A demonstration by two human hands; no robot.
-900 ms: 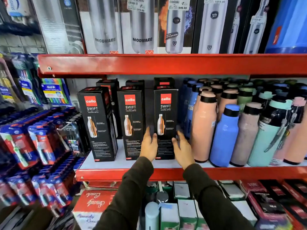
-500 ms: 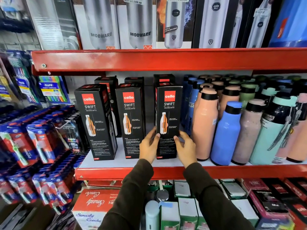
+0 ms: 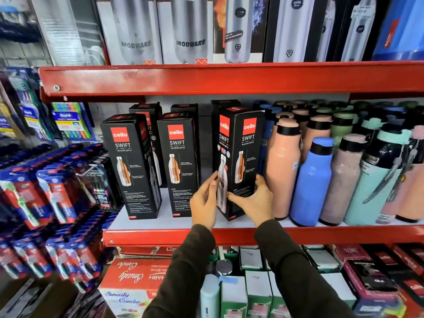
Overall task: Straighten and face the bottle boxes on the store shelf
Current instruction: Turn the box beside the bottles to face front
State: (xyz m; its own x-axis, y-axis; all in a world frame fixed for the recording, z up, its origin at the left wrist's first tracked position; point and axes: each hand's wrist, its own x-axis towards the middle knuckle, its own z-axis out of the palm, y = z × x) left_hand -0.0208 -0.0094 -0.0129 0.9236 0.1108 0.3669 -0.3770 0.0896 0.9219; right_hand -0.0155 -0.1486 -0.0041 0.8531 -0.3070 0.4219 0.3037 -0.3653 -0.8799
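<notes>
Three black Cello Swift bottle boxes stand in the front row of the middle shelf point(image 3: 160, 226). The left box point(image 3: 130, 166) is angled, showing its right side. The middle box point(image 3: 177, 164) faces forward. The right box point(image 3: 238, 157) is turned corner-on, so two faces show. My left hand point(image 3: 205, 200) has its fingers on that box's left face, low down. My right hand point(image 3: 254, 200) wraps its lower right face and front corner. More black boxes point(image 3: 146, 111) stand behind the front row.
Loose pink, blue, green and mint bottles point(image 3: 312, 180) crowd the shelf right of the held box. A red shelf lip point(image 3: 229, 79) hangs above, bearing tall steel-bottle boxes. Toothbrush packs point(image 3: 46, 191) hang at left. Red cartons and small boxes fill the shelf below.
The right box faced forward before; between my hands it has rotated, so its corner now points at me. The camera view moved closer to the shelf.
</notes>
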